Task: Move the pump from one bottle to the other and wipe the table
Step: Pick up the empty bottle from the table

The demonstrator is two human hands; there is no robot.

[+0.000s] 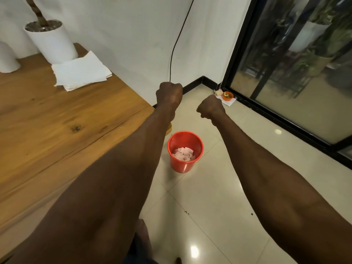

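Both my arms stretch out in front of me over the floor, past the right end of the wooden table (57, 119). My left hand (169, 94) is closed in a fist just beyond the table's corner, and nothing shows in it. My right hand (209, 108) is also a fist, apart from the left, and looks empty. A stack of white paper towels (80, 72) lies on the table near the wall. No bottle or pump is in view.
A red bucket (185, 151) with crumpled pinkish tissues stands on the tiled floor below my arms. A white plant pot (51, 42) and another white object (6, 59) sit at the table's back. A black cable (177, 40) hangs down the wall. A glass door (285, 63) is at right, with a small orange dish (227, 95) by it.
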